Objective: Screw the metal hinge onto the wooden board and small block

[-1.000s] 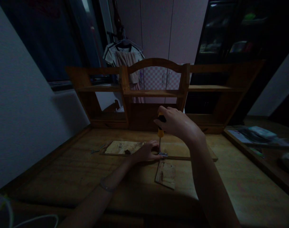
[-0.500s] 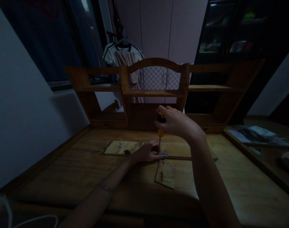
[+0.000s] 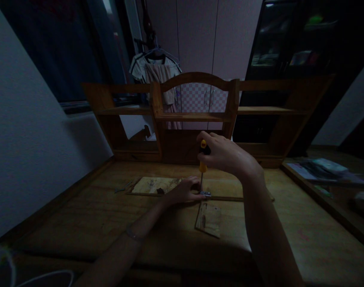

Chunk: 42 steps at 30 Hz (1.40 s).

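My right hand [image 3: 220,151] is wrapped round the yellow and black handle of a screwdriver [image 3: 203,165], held upright. Its shaft runs down to a small shiny metal bracket [image 3: 205,194] at the front edge of a long wooden board [image 3: 226,188]. My left hand [image 3: 187,189] rests on that board, thumb and fingers closed about the bracket from the left; its grip is partly hidden. Just in front of the bracket lies a short piece of wood [image 3: 210,221] with dark stains. The long board's left part is pale and rough, with a dark mark.
All this lies on a wooden desk [image 3: 110,223]. A wooden shelf unit [image 3: 193,116] stands along the back. Thin metal pieces [image 3: 123,187] lie left of the board. Papers and bags [image 3: 322,167] sit on a surface at the right, and a white cable [image 3: 44,275] hangs at lower left.
My right hand and the screwdriver handle have shifted very slightly right, the hand turning a little. My left hand, the bracket and the boards have stayed in place.
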### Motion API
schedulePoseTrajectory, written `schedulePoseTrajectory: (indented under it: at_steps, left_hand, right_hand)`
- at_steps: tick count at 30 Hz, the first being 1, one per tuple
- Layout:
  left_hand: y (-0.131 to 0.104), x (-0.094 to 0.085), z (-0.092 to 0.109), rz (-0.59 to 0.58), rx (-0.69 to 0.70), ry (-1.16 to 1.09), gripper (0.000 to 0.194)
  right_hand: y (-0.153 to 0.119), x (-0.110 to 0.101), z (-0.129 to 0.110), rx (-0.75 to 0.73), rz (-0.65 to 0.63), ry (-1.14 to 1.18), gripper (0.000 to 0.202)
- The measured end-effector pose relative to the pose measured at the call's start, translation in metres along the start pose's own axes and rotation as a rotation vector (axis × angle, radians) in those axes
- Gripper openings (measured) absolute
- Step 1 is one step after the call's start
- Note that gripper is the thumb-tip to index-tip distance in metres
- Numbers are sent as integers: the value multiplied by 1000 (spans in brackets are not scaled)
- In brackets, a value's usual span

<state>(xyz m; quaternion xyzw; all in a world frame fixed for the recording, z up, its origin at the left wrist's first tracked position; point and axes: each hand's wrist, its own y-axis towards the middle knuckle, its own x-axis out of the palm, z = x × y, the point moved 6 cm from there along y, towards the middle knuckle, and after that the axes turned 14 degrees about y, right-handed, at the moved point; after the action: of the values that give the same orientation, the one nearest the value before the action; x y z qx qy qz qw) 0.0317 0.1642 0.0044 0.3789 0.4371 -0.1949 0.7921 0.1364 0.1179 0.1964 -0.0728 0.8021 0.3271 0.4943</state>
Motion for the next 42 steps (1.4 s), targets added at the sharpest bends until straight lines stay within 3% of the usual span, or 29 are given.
schedulePoseTrajectory:
  at_steps: [8,15,21,27,34,42]
  left_hand:
    - [0,2,-2,-33,-4,2,40]
    - [-1,1,-2,-27,4,-26,40]
    - [-1,3,-3,-7,50,-51,36]
    - [-1,1,-3,16,36,-9,40]
    - [-2,2,1,-30,36,24,40]
    - [-7,-7,0,-14,85,194,65]
  right_hand:
    - [0,2,2,64,14,-61,36]
    - [1,2,-2,-5,-8,-20,32]
    - [2,1,4,66,15,-78,32]
    - [0,2,-2,-11,-4,1,33]
    - [3,2,5,58,20,-85,28]
    - [3,2,3,-21,-27,3,27]
